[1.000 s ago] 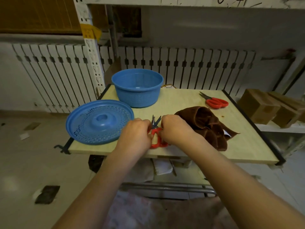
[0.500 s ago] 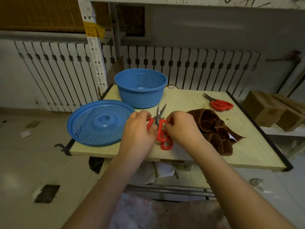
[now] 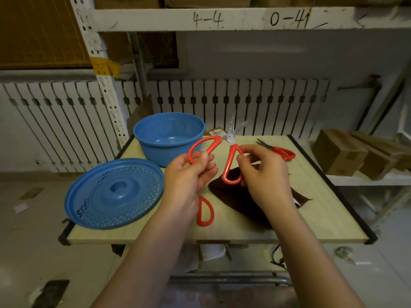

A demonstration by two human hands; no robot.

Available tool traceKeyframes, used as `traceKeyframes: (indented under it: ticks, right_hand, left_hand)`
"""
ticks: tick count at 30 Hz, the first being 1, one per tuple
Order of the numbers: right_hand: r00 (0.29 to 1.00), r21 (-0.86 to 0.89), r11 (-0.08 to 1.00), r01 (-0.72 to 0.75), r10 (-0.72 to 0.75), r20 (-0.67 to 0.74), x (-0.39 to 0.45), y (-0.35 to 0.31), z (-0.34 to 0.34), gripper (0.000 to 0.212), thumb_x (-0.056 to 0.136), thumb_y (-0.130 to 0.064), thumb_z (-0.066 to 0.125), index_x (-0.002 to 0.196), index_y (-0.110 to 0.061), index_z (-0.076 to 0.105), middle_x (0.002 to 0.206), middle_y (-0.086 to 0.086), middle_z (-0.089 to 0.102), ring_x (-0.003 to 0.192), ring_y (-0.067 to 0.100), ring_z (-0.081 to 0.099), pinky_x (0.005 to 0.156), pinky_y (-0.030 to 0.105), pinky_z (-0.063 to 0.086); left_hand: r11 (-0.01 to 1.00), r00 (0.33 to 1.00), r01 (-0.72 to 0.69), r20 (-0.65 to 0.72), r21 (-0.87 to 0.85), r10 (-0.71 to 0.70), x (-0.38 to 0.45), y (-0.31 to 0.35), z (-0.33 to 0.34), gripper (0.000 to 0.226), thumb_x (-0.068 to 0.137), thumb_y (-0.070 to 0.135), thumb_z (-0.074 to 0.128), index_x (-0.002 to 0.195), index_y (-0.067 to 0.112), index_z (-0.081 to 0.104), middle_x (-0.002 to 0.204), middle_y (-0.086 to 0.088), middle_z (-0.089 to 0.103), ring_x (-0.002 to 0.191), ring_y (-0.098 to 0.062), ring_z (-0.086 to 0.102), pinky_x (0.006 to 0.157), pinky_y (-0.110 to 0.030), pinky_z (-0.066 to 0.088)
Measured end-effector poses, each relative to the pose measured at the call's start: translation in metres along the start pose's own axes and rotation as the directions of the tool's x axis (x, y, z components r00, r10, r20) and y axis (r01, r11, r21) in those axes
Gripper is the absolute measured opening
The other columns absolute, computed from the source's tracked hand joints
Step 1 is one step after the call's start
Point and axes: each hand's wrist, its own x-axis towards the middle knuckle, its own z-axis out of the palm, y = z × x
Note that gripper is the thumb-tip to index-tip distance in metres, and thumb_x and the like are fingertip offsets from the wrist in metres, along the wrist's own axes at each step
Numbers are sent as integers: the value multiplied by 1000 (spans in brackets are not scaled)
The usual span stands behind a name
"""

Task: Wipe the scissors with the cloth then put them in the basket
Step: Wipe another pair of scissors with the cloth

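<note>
I hold a pair of red-handled scissors [image 3: 229, 150] in the air above the table, blades spread and pointing away from me. My left hand [image 3: 189, 174] pinches its left handle loop; my right hand [image 3: 262, 174] pinches the right loop. The brown cloth [image 3: 235, 196] lies on the table under my right hand, partly hidden by it. Another red scissors handle [image 3: 205, 211] lies on the table below my left wrist, its blades hidden. A third pair of red scissors [image 3: 280, 151] lies at the far right. The blue basket [image 3: 169, 136] stands at the back left.
A blue perforated lid [image 3: 115, 193] lies on the table's left front corner, overhanging the wooden table [image 3: 311, 218] edge. White radiator slats run behind. Cardboard boxes [image 3: 342, 152] sit on a shelf to the right. A metal shelf upright [image 3: 104, 85] rises at the back left.
Both hands have lifted the scissors off the table's front edge and pulled the handles apart, spreading the blades. The second red handle on the table has come into view.
</note>
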Motion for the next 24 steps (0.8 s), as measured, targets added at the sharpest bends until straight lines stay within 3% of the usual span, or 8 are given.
traceKeyframes:
  ticks: [4, 8, 14, 17, 20, 24]
  right_hand:
    - [998, 127, 991, -39, 44, -34, -1, 9, -9, 22, 95, -24, 58, 115, -29, 64, 79, -9, 63, 64, 10, 63, 61, 27, 57]
    - [994, 248, 967, -58, 80, -78, -4, 18, -10, 22, 94, -23, 59, 114, -27, 66, 76, -6, 66, 62, 8, 63, 56, 24, 55]
    - [997, 321, 947, -31, 50, -53, -4, 22, -16, 18, 94, -14, 59, 102, -26, 70, 79, -17, 69, 68, 3, 67, 64, 21, 56]
    - [997, 302, 953, -39, 56, -48, -5, 26, -15, 18, 92, -17, 61, 103, -28, 71, 80, -16, 70, 74, 5, 67, 70, 30, 59]
    - [999, 280, 960, -26, 36, -30, -6, 28, -11, 19, 91, -21, 63, 104, -33, 71, 85, -10, 71, 82, 9, 67, 78, 38, 58]
    - [1000, 275, 961, -12, 17, -16, -8, 27, -6, 21, 90, -24, 63, 105, -36, 70, 83, -8, 71, 82, 11, 67, 80, 41, 56]
  left_hand:
    - [983, 997, 66, -18, -173, -70, 3, 0, 18, 19, 92, 25, 62, 101, 9, 67, 90, -6, 76, 82, -13, 72, 70, -29, 58]
    - [977, 982, 187, 33, -99, -185, 2, -8, 38, 50, 94, 53, 43, 108, 11, 67, 95, -5, 76, 94, -21, 71, 71, -34, 57]
    - [984, 969, 169, 173, 63, -178, -7, -9, 52, 19, 95, 23, 56, 102, 9, 67, 91, -7, 75, 88, -22, 71, 75, -37, 55]
    - [987, 976, 152, 149, 43, -157, -6, -4, 55, 16, 97, 20, 54, 99, 8, 65, 86, -7, 74, 85, -23, 72, 80, -40, 57]
    - [984, 972, 168, 160, 55, -175, -4, 0, 54, 10, 98, 14, 54, 99, 9, 62, 72, -4, 72, 70, -20, 73, 81, -43, 58]
    - [981, 976, 121, 164, 148, -145, -4, 0, 51, 12, 98, 11, 52, 105, 8, 61, 79, -7, 70, 80, -24, 72, 88, -47, 56]
